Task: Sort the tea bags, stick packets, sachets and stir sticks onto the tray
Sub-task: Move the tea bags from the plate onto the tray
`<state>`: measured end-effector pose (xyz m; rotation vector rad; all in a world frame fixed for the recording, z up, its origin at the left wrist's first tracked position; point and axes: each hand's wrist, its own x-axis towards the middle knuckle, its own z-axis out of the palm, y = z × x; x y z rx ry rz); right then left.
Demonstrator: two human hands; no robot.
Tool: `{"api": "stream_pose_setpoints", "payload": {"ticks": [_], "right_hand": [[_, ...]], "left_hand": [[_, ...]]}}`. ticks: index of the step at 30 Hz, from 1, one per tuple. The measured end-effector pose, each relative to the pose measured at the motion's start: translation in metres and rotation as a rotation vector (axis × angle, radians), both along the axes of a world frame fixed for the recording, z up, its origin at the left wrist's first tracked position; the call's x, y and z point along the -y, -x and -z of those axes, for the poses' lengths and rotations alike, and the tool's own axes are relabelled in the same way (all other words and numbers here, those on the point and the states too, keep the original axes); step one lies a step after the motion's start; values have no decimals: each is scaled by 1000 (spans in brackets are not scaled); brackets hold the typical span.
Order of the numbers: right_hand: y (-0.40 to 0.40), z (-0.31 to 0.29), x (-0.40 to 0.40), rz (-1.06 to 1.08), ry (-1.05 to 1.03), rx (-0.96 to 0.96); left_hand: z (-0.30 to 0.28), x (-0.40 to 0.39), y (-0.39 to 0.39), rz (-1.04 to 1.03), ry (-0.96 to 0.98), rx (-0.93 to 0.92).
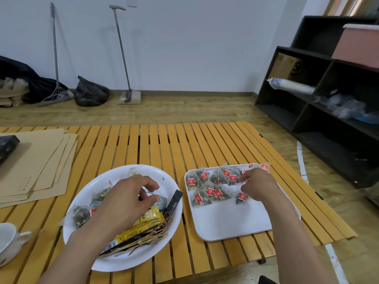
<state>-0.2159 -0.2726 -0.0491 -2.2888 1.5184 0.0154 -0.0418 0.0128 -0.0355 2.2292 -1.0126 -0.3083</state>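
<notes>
A round white plate (86, 249) on the slatted table holds several mesh tea bags (79, 216), yellow stick packets (149, 217), black stick packets (174, 201) and wooden stir sticks (152, 235). My left hand (127, 199) hovers over the plate, thumb and fingers pinching a clear sachet (152, 193). To the right lies a white rectangular tray (227, 220) with several red-tagged tea bags (211, 185) along its far half. My right hand (260, 186) rests on the tray's far right part, fingers curled on a tea bag (242, 196).
A stack of brown envelopes (39, 169) with a black box (7, 145) covers the table's left. A white cup (9, 240) stands at the near left edge. A dark shelf unit (328, 103) stands to the right; brooms and bags lean by the far wall.
</notes>
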Motion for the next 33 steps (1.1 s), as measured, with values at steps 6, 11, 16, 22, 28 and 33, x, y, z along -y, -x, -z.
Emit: {"api": "stream_pose_setpoints", "payload": {"ticks": [6, 11, 16, 22, 28, 33], "right_hand": [[-3, 3, -2, -44, 35, 385], [8, -16, -4, 72, -75, 167], [1, 2, -13, 11, -171, -10], [-8, 10, -9, -27, -124, -15], [-4, -8, -13, 11, 82, -1], [-31, -17, -49, -133, 101, 454]], "left_hand": [[4, 2, 0, 4, -12, 31], [6, 1, -3, 6, 13, 2], [7, 0, -4, 19, 1, 18], [13, -5, -17, -38, -18, 66], [13, -19, -41, -137, -1, 138], [28, -27, -68, -315, -46, 269]]}}
